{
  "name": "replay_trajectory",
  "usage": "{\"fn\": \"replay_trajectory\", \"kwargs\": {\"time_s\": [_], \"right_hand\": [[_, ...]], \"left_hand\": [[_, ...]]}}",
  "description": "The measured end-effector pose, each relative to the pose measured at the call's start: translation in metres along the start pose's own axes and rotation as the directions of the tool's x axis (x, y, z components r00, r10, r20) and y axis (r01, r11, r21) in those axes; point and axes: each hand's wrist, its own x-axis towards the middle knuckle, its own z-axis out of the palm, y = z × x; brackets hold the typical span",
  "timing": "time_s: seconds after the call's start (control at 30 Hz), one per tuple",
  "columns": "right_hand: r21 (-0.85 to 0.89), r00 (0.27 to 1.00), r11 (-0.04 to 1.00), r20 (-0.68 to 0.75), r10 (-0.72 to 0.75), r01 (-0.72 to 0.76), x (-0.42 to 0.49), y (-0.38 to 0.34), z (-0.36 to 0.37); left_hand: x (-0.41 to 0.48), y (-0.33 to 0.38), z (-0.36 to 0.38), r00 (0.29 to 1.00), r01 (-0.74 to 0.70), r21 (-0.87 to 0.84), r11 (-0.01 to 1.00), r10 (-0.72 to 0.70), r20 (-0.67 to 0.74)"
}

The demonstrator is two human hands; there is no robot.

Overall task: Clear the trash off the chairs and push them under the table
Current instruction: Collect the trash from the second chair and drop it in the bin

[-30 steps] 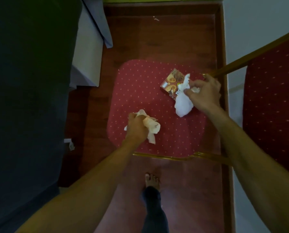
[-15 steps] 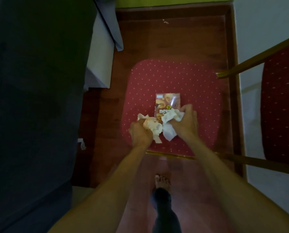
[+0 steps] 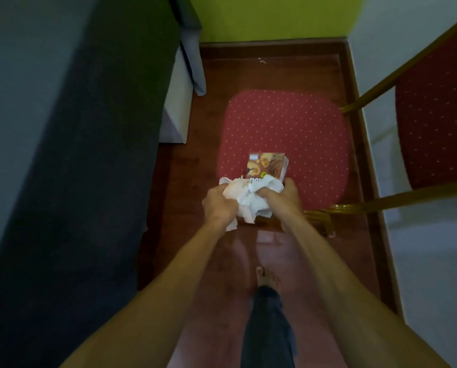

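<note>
A chair with a red dotted seat (image 3: 283, 128) stands ahead of me on the wooden floor. Over its near edge my left hand (image 3: 218, 205) and my right hand (image 3: 281, 197) meet, both closed on a bundle of crumpled white tissues (image 3: 248, 200). A brown snack box (image 3: 267, 166) is held along with the tissues by my right hand, its lower part hidden behind the paper. The rest of the seat is bare.
A dark tablecloth (image 3: 89, 155) hangs down along the whole left side. The chair's red backrest (image 3: 434, 115) with a gold wooden frame (image 3: 408, 197) rises at the right, next to a white wall. My bare foot (image 3: 265, 277) stands on the floor. A green wall closes the far end.
My right hand carried the white tissue and the box from the seat's far right to the near edge. Both hands have come together and the tissues are now pressed into one bundle.
</note>
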Motion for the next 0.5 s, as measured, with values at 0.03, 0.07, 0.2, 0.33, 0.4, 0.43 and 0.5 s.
{"fn": "replay_trajectory", "kwargs": {"time_s": [0.03, 0.07, 0.2, 0.33, 0.4, 0.43, 0.5], "right_hand": [[-0.019, 1.0, 1.0, 0.004, -0.014, 0.014, -0.024, 0.005, 0.006], [-0.045, 0.999, 0.999, 0.019, -0.03, 0.03, -0.048, 0.01, 0.012], [-0.105, 0.99, 0.988, 0.093, -0.104, 0.114, -0.152, 0.029, 0.037], [-0.125, 0.975, 0.977, 0.162, -0.153, 0.174, -0.251, 0.038, 0.065], [-0.132, 0.962, 0.967, 0.201, -0.187, 0.216, -0.294, 0.038, 0.084], [-0.122, 0.953, 0.963, 0.22, -0.21, 0.24, -0.315, 0.037, 0.093], [-0.083, 0.932, 0.955, 0.257, -0.257, 0.286, -0.355, 0.035, 0.109]], "left_hand": [[-0.018, -0.008, -0.011, 1.0, -0.022, -0.013, 1.0, 0.022, -0.001], [-0.037, -0.017, -0.022, 0.999, -0.053, -0.024, 0.998, 0.053, -0.002], [-0.112, -0.06, -0.083, 0.992, -0.125, -0.054, 0.991, 0.124, -0.025], [-0.186, -0.106, -0.157, 0.986, -0.165, -0.045, 0.985, 0.164, -0.025], [-0.219, -0.123, -0.188, 0.984, -0.177, -0.078, 0.981, 0.175, -0.032], [-0.235, -0.131, -0.202, 0.983, -0.184, -0.096, 0.978, 0.181, -0.038], [-0.266, -0.144, -0.231, 0.98, -0.199, -0.138, 0.97, 0.193, -0.053]]}}
